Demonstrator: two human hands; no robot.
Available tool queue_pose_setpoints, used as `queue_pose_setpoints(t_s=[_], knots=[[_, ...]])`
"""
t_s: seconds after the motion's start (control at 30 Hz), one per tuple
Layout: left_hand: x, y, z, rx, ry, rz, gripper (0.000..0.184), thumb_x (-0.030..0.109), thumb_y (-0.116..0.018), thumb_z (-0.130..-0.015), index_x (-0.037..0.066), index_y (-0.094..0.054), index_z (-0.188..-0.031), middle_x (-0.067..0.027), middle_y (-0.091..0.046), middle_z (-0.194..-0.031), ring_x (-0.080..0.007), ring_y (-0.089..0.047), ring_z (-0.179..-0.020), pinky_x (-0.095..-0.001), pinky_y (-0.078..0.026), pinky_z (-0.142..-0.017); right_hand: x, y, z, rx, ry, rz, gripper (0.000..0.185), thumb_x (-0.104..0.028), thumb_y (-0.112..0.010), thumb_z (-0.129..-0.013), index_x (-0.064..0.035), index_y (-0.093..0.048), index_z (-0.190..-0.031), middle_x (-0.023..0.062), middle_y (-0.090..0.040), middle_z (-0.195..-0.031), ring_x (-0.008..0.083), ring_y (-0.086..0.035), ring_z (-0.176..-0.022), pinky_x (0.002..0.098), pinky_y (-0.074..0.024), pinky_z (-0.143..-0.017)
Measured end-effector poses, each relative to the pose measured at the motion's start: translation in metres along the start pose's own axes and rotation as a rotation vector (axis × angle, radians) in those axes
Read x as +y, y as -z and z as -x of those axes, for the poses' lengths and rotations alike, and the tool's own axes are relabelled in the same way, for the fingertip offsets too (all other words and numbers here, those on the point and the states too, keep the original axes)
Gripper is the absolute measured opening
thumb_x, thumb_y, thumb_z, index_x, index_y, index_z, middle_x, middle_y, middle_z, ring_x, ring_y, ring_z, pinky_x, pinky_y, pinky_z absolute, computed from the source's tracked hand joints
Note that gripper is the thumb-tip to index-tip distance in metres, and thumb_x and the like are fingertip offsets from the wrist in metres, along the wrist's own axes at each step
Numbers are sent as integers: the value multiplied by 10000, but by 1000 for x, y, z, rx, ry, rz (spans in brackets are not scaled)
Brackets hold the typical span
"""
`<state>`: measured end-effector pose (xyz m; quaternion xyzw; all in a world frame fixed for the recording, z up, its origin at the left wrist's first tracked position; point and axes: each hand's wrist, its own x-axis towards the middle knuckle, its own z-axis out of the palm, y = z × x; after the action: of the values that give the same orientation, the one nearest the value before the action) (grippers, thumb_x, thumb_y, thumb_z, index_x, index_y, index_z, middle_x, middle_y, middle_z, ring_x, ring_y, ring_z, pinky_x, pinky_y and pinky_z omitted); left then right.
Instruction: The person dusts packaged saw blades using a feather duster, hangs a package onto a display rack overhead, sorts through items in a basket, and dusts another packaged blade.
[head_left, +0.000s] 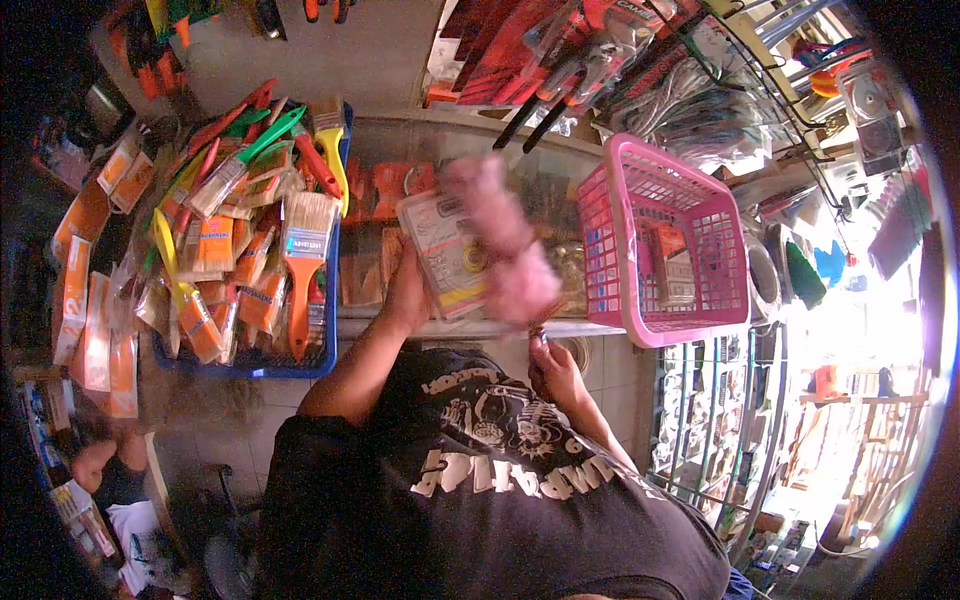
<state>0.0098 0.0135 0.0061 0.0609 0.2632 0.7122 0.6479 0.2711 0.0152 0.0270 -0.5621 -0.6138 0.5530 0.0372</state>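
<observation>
My left hand (407,288) grips a flat clear package with a white and yellow card (432,240) by its left edge, holding it tilted above the glass counter. My right hand (556,372) is closed round the dark handle of a pink fluffy duster (522,285). The duster is smeared by motion and overlaps the right side of the package; whether it touches the package I cannot tell. What is printed on the card is too blurred to read.
A blue basket (332,330) heaped with paintbrushes (305,240) stands left on the glass counter. To the right is a pink plastic basket (735,200) with packaged items inside. Packaged tools (570,80) hang at the back. Part of another person (140,530) shows lower left.
</observation>
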Motion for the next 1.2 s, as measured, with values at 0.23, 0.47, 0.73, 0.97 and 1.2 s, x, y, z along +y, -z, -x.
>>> queue_pose_setpoints(t_s=[0.23,0.47,0.73,0.97,1.2], knots=[[-6,8,-8,-124,-47,127,612,535,-191,-899,86,-323,-1293,-103,-428,-1265,-238,-426,-1156,-397,-329,-983,-15,5,4,7,22,-117,309,-392,-447,-895,-103,-465,-790,-18,-409,-550,55,-363,-415,218,-284,-367],[6,-2,2,14,-20,-47,582,527,-202,-904,110,-327,-1291,-100,-410,-1286,-239,-438,-1153,-406,-362,-955,-13,9,8,-76,26,-8,337,-387,-481,-879,-61,-539,-937,-12,-447,-553,66,-401,-467,242,-326,-419],[1,10,-1,-58,1,66,515,474,-272,-917,106,-360,-1267,-79,-419,-1282,-215,-450,-1140,-382,-375,-943,-17,3,14,3,101,155,379,-372,-499,-868,-8,-528,-973,119,-543,-680,180,-514,-653,329,-425,-630],[-27,60,-17,-122,-99,-271,539,487,-217,-920,94,-353,-1264,-71,-456,-1233,-221,-446,-1130,-399,-346,-969,10,-6,9,100,219,281,409,-402,-496,-863,-11,-525,-977,139,-562,-678,245,-533,-622,363,-432,-601],[-8,14,-7,-41,-33,111,553,522,-258,-900,102,-379,-1238,-72,-488,-1187,-224,-484,-1082,-408,-388,-920,-2,-4,9,1,279,355,404,-396,-515,-856,4,-517,-915,136,-564,-701,196,-536,-611,334,-430,-586]])
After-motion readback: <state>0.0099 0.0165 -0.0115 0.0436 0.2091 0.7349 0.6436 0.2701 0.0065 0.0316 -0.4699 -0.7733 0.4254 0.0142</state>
